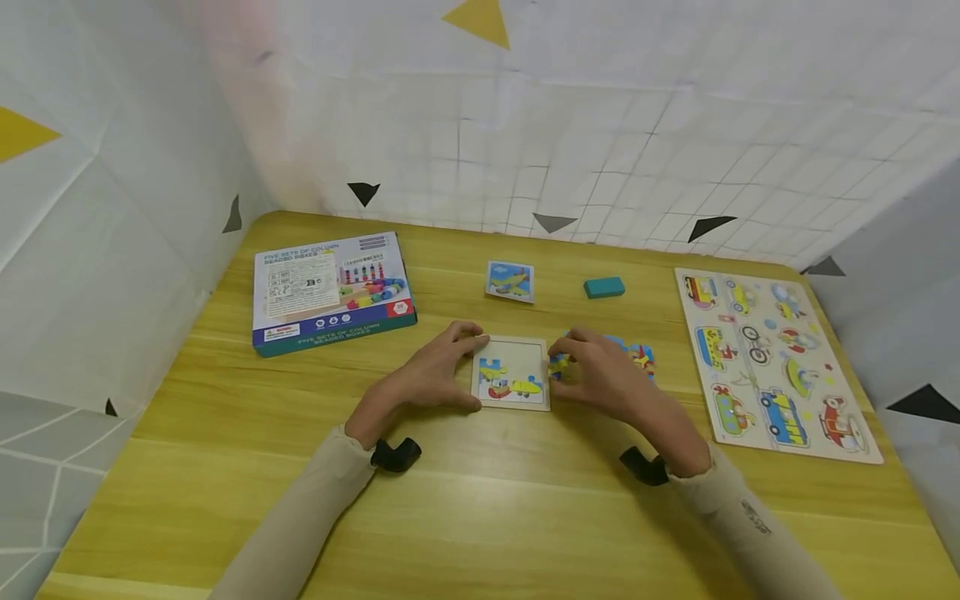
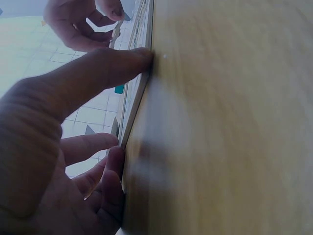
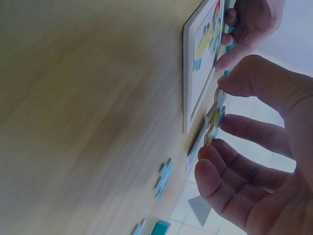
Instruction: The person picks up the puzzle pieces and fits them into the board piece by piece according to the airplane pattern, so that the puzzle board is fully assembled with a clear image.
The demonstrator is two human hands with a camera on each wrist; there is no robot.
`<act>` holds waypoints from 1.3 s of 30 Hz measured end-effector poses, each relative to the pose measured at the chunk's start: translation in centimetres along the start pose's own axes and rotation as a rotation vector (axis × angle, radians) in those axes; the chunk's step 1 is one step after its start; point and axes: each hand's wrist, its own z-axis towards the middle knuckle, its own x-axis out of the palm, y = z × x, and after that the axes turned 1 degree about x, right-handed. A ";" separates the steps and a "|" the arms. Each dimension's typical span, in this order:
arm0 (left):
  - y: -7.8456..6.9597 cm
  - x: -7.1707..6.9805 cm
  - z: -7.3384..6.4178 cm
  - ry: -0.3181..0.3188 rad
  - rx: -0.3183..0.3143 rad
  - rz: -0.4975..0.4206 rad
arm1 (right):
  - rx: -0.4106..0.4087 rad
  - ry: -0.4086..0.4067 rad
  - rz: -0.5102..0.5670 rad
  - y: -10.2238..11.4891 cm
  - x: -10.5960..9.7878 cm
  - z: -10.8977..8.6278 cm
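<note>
A small square jigsaw tray lies flat on the wooden table, a few joined pieces filling its lower part. My left hand holds the tray from its left side, thumb at the near corner and fingers at the far corner. Just off the right edge, my right hand pinches a jigsaw piece between thumb and fingers. The right wrist view shows that piece raised and tilted, with yellow and blue on its face. Loose pieces lie beyond the right hand, partly hidden by it.
A small airplane picture lies behind the tray, with a teal block to its right. The boxed bead set stands at the back left. A large vehicle puzzle board covers the right side. White cloth hangs behind the table.
</note>
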 end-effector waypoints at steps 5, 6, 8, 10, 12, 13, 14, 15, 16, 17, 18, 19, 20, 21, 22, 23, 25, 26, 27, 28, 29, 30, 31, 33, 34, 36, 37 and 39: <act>0.1 0.0 0.0 -0.002 -0.005 -0.004 | 0.002 0.016 -0.004 0.6 0.2 0.7; 0.1 0.0 0.0 -0.002 -0.005 -0.004 | 0.000 0.017 -0.006 0.7 0.3 0.8; 0.1 0.0 0.0 0.001 -0.008 -0.001 | 0.001 0.019 -0.009 0.9 0.4 1.0; 0.1 0.0 0.1 0.006 -0.014 0.006 | 0.004 0.022 -0.002 1.0 0.4 1.1; 0.0 0.0 0.1 0.010 -0.016 0.008 | 0.005 0.027 0.005 1.1 0.5 1.2; 0.0 -0.1 0.1 0.012 -0.016 0.007 | 0.008 0.030 0.008 1.2 0.6 1.3; -0.1 -0.1 0.1 0.014 -0.017 0.008 | 0.011 0.033 0.011 1.2 0.6 1.4; -0.1 -0.1 0.1 0.015 -0.017 0.007 | 0.015 0.035 0.011 1.3 0.7 1.4; -0.1 -0.1 0.1 0.016 -0.017 0.004 | 0.018 0.039 0.013 1.4 0.7 1.5; -0.2 -0.1 0.1 0.017 -0.015 0.002 | 0.020 0.042 0.013 1.4 0.8 1.6; -0.2 -0.1 0.1 0.017 -0.013 0.001 | 0.023 0.045 0.013 1.5 0.8 1.6; -0.2 -0.2 0.1 0.018 -0.016 0.001 | 0.021 0.047 0.013 1.6 0.8 1.7; -0.2 -0.2 0.1 0.020 -0.018 0.002 | 0.020 0.049 0.015 1.7 0.9 1.8; -0.2 -0.2 0.1 0.022 -0.020 0.003 | 0.018 0.052 0.015 1.8 1.0 1.9; -0.2 -0.2 0.1 0.021 -0.020 0.002 | 0.013 0.054 0.014 1.8 1.0 2.0; -0.1 -0.2 0.1 0.021 -0.022 0.003 | 0.009 0.055 0.013 1.9 1.1 2.0; -0.1 -0.2 0.1 0.021 -0.025 0.001 | 0.000 0.055 0.013 2.0 1.2 2.2; -0.1 -0.2 0.1 0.021 -0.027 0.000 | -0.003 0.055 0.010 2.0 1.3 2.3; -0.2 -0.2 0.0 0.019 -0.027 -0.001 | -0.008 0.056 0.007 2.0 1.4 2.3; -0.2 -0.1 0.0 0.018 -0.027 -0.002 | -0.013 0.056 0.008 2.1 1.5 2.4; -0.1 -0.1 0.0 0.017 -0.027 -0.002 | -0.014 0.057 0.010 2.1 1.6 2.4; -0.2 -0.1 0.0 0.016 -0.026 -0.004 | -0.017 0.060 0.012 2.2 1.6 2.5; -0.2 -0.1 0.0 0.014 -0.026 -0.004 | -0.021 0.061 0.011 2.2 1.7 2.5; -0.1 -0.1 0.0 0.011 -0.019 -0.001 | -0.026 0.067 0.014 2.3 1.8 2.6; -0.1 -0.1 0.0 0.009 -0.015 0.000 | -0.027 0.068 0.015 2.3 1.8 2.7; -0.1 0.0 0.0 0.007 -0.007 0.006 | -0.034 0.071 0.012 2.4 2.0 2.9; -0.1 0.0 0.0 0.005 -0.003 0.009 | -0.038 0.073 0.010 2.4 2.0 2.9; -0.1 0.0 0.0 0.002 0.005 0.012 | -0.045 0.077 0.010 2.5 2.2 3.1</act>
